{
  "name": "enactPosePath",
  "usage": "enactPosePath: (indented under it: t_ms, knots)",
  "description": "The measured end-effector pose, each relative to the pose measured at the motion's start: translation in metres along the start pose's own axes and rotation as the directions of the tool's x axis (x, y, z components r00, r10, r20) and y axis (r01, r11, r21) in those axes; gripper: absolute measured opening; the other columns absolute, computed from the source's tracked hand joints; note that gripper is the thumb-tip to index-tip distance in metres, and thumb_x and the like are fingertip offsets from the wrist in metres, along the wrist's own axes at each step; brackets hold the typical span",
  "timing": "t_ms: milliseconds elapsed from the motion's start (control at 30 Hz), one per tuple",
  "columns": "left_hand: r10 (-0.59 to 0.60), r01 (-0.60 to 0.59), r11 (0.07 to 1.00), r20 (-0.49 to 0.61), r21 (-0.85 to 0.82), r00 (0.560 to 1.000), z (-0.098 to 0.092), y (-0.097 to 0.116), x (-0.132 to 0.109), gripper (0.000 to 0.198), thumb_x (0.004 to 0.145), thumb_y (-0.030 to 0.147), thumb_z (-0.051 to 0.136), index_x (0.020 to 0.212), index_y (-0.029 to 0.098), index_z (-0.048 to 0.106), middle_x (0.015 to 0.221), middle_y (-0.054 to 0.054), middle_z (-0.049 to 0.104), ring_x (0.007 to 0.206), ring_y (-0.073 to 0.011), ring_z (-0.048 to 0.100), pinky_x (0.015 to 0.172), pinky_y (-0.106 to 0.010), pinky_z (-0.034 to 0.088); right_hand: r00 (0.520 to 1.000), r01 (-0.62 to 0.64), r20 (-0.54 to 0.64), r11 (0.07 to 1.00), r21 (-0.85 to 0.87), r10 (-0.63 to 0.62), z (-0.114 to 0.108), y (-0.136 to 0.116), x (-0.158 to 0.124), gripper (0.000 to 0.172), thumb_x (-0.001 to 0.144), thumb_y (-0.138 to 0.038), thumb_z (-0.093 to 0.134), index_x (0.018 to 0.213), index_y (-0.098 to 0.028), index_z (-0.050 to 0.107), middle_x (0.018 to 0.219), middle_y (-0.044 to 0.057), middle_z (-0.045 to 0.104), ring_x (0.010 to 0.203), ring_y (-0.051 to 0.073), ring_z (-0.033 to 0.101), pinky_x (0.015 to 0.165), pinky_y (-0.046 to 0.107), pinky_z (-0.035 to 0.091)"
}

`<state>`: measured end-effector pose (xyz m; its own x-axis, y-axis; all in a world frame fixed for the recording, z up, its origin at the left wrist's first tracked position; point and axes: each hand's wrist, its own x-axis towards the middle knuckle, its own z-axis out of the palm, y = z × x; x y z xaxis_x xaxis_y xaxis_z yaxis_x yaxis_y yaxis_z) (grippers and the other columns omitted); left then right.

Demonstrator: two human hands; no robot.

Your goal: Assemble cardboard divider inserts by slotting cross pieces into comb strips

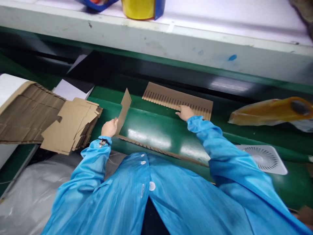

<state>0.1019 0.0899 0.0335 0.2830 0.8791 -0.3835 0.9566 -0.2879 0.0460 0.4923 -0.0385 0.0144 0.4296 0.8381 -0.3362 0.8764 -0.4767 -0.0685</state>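
My left hand [110,127] is closed on a small cardboard piece [124,109] that stands upright on the green work surface [151,125]. My right hand [185,112] lies with fingers stretched out on a long slotted cardboard strip [171,98] lying flat at the far side. Another slotted cardboard strip [156,149] lies along the near edge, close to my body. Both arms wear blue sleeves.
A stack of flat cardboard blanks [70,125] and larger slotted sheets [26,114] sit at the left. A white round fan [262,159] lies at the right, a yellowish plastic bag [269,112] beyond it. A white shelf [171,42] holding a yellow tape roll [139,8] runs above.
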Motion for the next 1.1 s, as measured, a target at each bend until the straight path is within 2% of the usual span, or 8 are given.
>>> enactPosePath:
  t_ms: [100, 200, 400, 600, 733, 867, 967, 1100]
  knots:
    - [-0.032, 0.032, 0.999, -0.022, -0.026, 0.999, 0.004, -0.002, -0.007, 0.045, 0.101, 0.037, 0.03, 0.11, 0.014, 0.067, 0.102, -0.018, 0.073, 0.1, -0.0336, 0.069, 0.079, -0.035, 0.051, 0.998, -0.058, -0.001, 0.997, -0.052, 0.058, 0.019, 0.025, 0.051, 0.076, 0.086, -0.032, 0.071, 0.147, 0.0, 0.04, 0.151, 0.029, 0.039, 0.142, 0.038, 0.034, 0.11, 0.046, 0.038]
    - [-0.071, 0.069, 0.996, -0.042, -0.052, 0.997, 0.009, -0.006, -0.015, 0.044, 0.1, 0.036, 0.03, 0.109, 0.015, 0.068, 0.099, -0.018, 0.074, 0.098, -0.0344, 0.069, 0.076, -0.036, 0.051, 1.0, -0.015, 0.024, 0.995, -0.095, 0.018, 0.039, 0.037, 0.078, 0.09, 0.085, -0.038, 0.071, 0.156, -0.006, 0.026, 0.159, 0.026, 0.027, 0.148, 0.04, 0.021, 0.111, 0.053, 0.034]
    - [-0.105, 0.102, 0.993, -0.036, -0.065, 0.994, 0.012, -0.007, -0.022, 0.044, 0.1, 0.037, 0.031, 0.11, 0.016, 0.068, 0.099, -0.017, 0.074, 0.099, -0.0346, 0.07, 0.077, -0.035, 0.05, 0.985, 0.163, 0.071, 0.978, -0.131, -0.155, 0.053, 0.048, 0.095, 0.068, 0.092, -0.031, 0.061, 0.149, 0.0, 0.041, 0.157, 0.024, 0.033, 0.144, 0.037, 0.031, 0.114, 0.044, 0.031]
    - [-0.109, 0.106, 0.992, -0.032, -0.066, 0.994, 0.011, -0.006, -0.026, 0.044, 0.1, 0.035, 0.03, 0.112, 0.014, 0.067, 0.1, -0.017, 0.074, 0.1, -0.0338, 0.069, 0.077, -0.034, 0.049, 0.967, 0.256, 0.056, 0.952, -0.168, -0.25, 0.042, 0.046, 0.08, 0.038, 0.1, -0.018, 0.043, 0.128, -0.001, 0.061, 0.141, 0.024, 0.054, 0.127, 0.027, 0.054, 0.105, 0.034, 0.04]
    - [-0.109, 0.105, 0.992, -0.054, -0.077, 0.993, 0.014, -0.008, -0.031, 0.045, 0.1, 0.036, 0.029, 0.11, 0.015, 0.067, 0.1, -0.015, 0.074, 0.1, -0.0317, 0.069, 0.077, -0.032, 0.049, 0.969, 0.24, -0.013, 0.95, -0.2, -0.247, 0.014, 0.047, 0.07, 0.037, 0.098, -0.011, 0.037, 0.124, -0.003, 0.063, 0.123, 0.024, 0.064, 0.11, 0.025, 0.062, 0.091, 0.033, 0.046]
    - [-0.113, 0.104, 0.989, -0.085, -0.102, 0.99, 0.019, -0.009, -0.038, 0.044, 0.1, 0.036, 0.029, 0.116, 0.016, 0.066, 0.102, -0.014, 0.075, 0.1, -0.0304, 0.069, 0.077, -0.031, 0.049, 0.963, 0.242, -0.061, 0.945, -0.22, -0.261, -0.008, 0.041, 0.048, 0.038, 0.1, -0.018, 0.035, 0.116, -0.003, 0.066, 0.109, 0.025, 0.067, 0.1, 0.028, 0.063, 0.083, 0.035, 0.046]
    - [-0.116, 0.104, 0.987, -0.098, -0.123, 0.988, 0.022, -0.01, -0.044, 0.045, 0.101, 0.035, 0.028, 0.118, 0.016, 0.065, 0.1, -0.014, 0.075, 0.099, -0.0309, 0.07, 0.076, -0.031, 0.048, 0.946, 0.311, -0.03, 0.927, -0.208, -0.324, 0.006, 0.025, 0.016, 0.037, 0.099, -0.019, 0.036, 0.11, -0.003, 0.067, 0.109, 0.025, 0.067, 0.102, 0.029, 0.062, 0.087, 0.036, 0.045]
    - [-0.11, 0.094, 0.985, -0.109, -0.143, 0.988, 0.027, -0.012, -0.05, 0.046, 0.102, 0.033, 0.027, 0.122, 0.016, 0.064, 0.101, -0.015, 0.074, 0.101, -0.032, 0.069, 0.076, -0.032, 0.047, 0.934, 0.358, 0.045, 0.922, -0.146, -0.356, 0.059, 0.0, -0.023, 0.044, 0.096, -0.031, 0.047, 0.127, -0.002, 0.059, 0.131, 0.024, 0.06, 0.122, 0.029, 0.055, 0.101, 0.037, 0.042]
